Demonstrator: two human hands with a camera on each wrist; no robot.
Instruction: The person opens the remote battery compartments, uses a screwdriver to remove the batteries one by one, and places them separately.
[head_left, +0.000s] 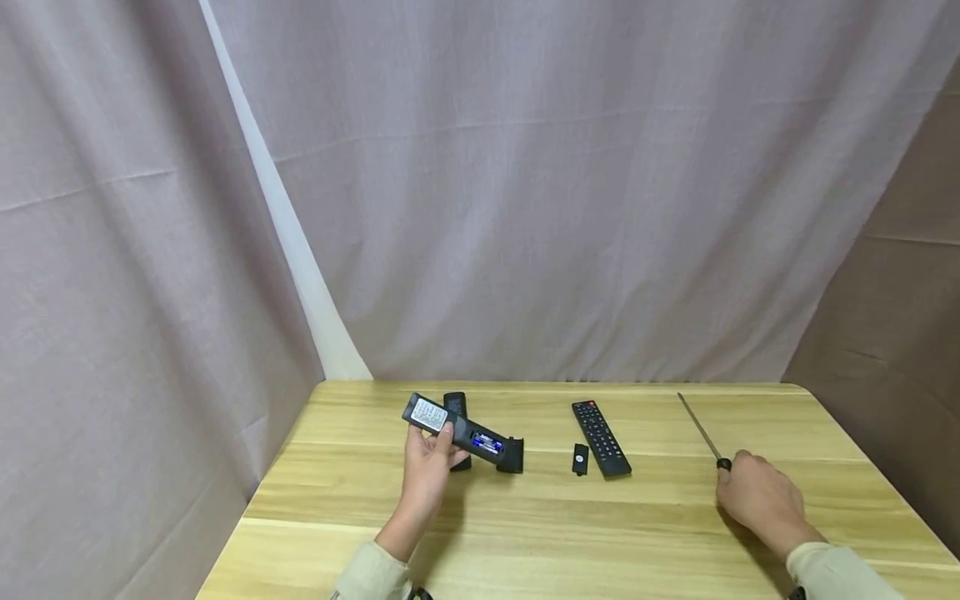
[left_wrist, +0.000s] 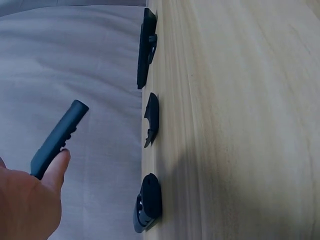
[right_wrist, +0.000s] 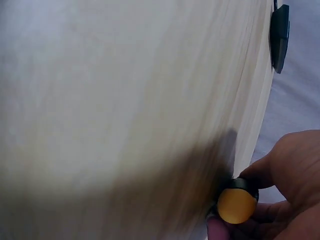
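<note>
My left hand (head_left: 427, 479) holds a black remote control (head_left: 459, 435) raised above the table, back side up. A white label is on its back, and blue batteries show in its uncovered compartment. In the left wrist view, the thumb lies along this remote (left_wrist: 60, 135). Behind it, partly hidden, a second black remote (head_left: 456, 406) lies on the table. A black battery cover (head_left: 511, 456) rests by the held remote's lower end. My right hand (head_left: 761, 500) grips a screwdriver (head_left: 697, 425) by its handle, its shaft pointing away. The handle's orange end (right_wrist: 236, 205) faces the right wrist camera.
Between the hands, a third remote (head_left: 602, 439) lies buttons up, with a small black cover (head_left: 580, 459) at its left. Everything sits on a light wooden table (head_left: 540, 533). Curtains (head_left: 525, 208) hang behind its far edge and at both sides.
</note>
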